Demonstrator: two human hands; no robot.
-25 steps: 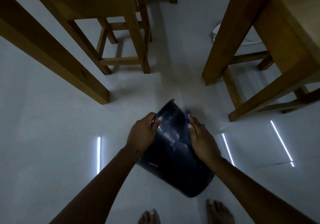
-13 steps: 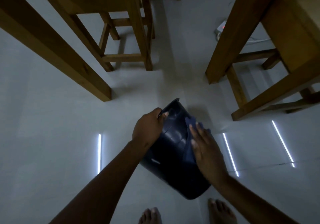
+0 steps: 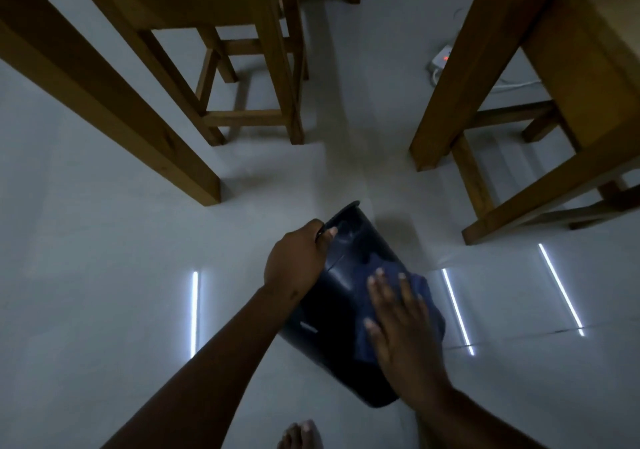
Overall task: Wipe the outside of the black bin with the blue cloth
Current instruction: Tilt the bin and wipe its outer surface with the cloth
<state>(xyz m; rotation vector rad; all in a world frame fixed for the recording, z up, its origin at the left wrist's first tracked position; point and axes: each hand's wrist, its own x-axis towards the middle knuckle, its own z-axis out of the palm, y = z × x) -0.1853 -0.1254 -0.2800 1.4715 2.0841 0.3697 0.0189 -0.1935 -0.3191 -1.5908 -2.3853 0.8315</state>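
The round black plastic bin (image 3: 332, 296) was held tilted above the pale grey floor (image 3: 104, 275), its rim pointing away from the person and its base toward the bare toes (image 3: 299, 434) at the lower edge of the view. The left hand (image 3: 294, 258) was closed over the rim at the bin's far left side, the thumb laid on the outer wall and the other fingers curled out of sight, so how far they reached inside could not be told. The right hand (image 3: 398, 320) lay flat and open on the bin's upper outer wall, fingers (image 3: 381, 285) spread and pointing away from the body, pressing the crumpled blue cloth (image 3: 419, 289) against the plastic. Cloth showed beyond the fingertips, to the right of the hand and beneath its thumb side.

Beyond the left hand stood a wooden stool (image 3: 242, 67) and a thick slanting wooden leg (image 3: 114, 102); beyond and to the right of the right hand stood another wooden leg (image 3: 467, 67) with a second wooden stool (image 3: 571, 119) behind it. Past that leg a white power strip with a red light (image 3: 441, 60) lay on the floor. Thin bright strips of reflected light (image 3: 455, 310) lay on the floor to either side of the arms.
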